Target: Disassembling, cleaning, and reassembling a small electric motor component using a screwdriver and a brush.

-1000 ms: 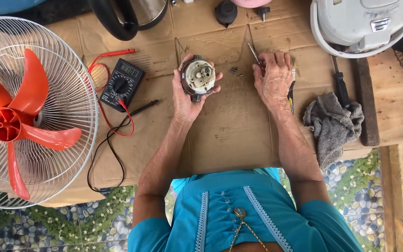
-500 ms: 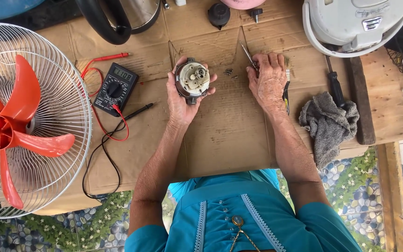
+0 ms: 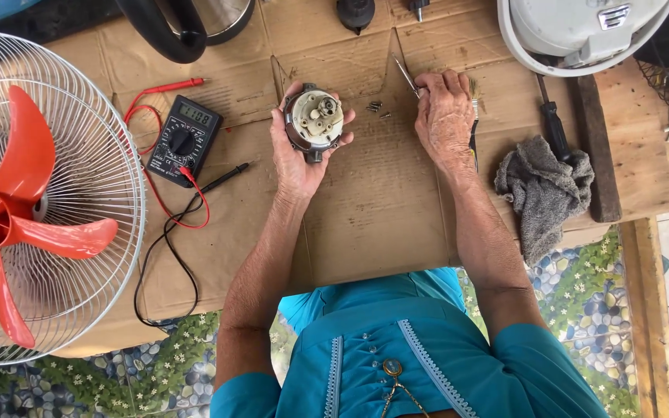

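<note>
Two hands of mine are over the cardboard sheet point(image 3: 373, 224) that covers the workbench. My left hand point(image 3: 301, 151) cups a small round fan motor point(image 3: 314, 121), fingers and thumb curled tight around its metal body so that its pale plastic face points up at me; it is lifted just clear of the cardboard, near the middle of the sheet. My right hand point(image 3: 444, 116) lies palm down to the right of it, fingers drawn together on a thin metal tool point(image 3: 405, 75) whose tip slants up and to the left. Under that hand lies a small brush point(image 3: 474, 124), only its edge showing beside my knuckles. A few small screws point(image 3: 375, 107) lie loose on the cardboard between my two hands, apart from both.

To my left sits a black multimeter point(image 3: 185, 139), its red lead point(image 3: 156, 108) looping up to a probe and its black lead point(image 3: 172, 255) trailing down over the bench edge. Beyond it stands a fan point(image 3: 32, 201) with a white wire guard and red blades. A grey rag point(image 3: 542, 190) lies crumpled to the right of my right forearm, with a black-handled screwdriver point(image 3: 553, 120) just above it and touching its upper edge. At the far edge are a kettle point(image 3: 187, 23) and a white round appliance housing point(image 3: 582, 31).
</note>
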